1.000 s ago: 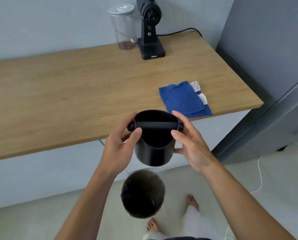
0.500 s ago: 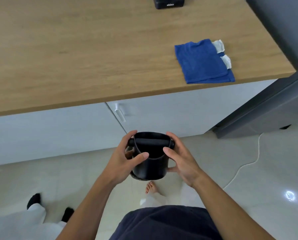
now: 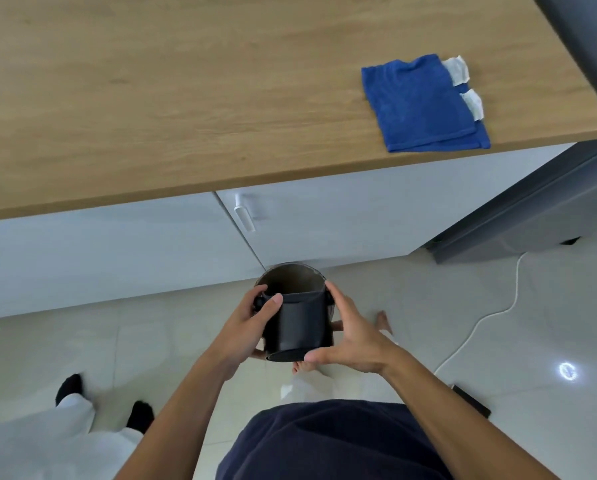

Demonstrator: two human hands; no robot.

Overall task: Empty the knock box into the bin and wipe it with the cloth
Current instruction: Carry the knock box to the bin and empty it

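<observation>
I hold the knock box (image 3: pixel 298 325) between both palms, tipped forward so its mouth faces away from me and its base points back at my chest. My left hand (image 3: pixel 246 329) wraps its left wall, thumb laid across the front near the bar's end knob; my right hand (image 3: pixel 350 336) presses the right wall with fingers curled behind, thumb stretched along the bottom edge. Both grips are closed firmly on the box. Its opening is turned out of my sight, so I cannot tell what is inside or whether anything is falling. Just beyond it, the bin (image 3: pixel 291 278) shows only its far rim and some dark inner wall; the box and my hands cover the rest. My bare feet peek out past my wrists, mostly hidden. The blue cloth (image 3: pixel 423 103) lies folded near the front right edge of the wooden counter (image 3: pixel 168 98), well apart from my hands. A white cable (image 3: pixel 480 320) trails over the floor to my right. At lower left, another person's black-socked feet (image 3: pixel 104 401) are cut off by the frame.
</observation>
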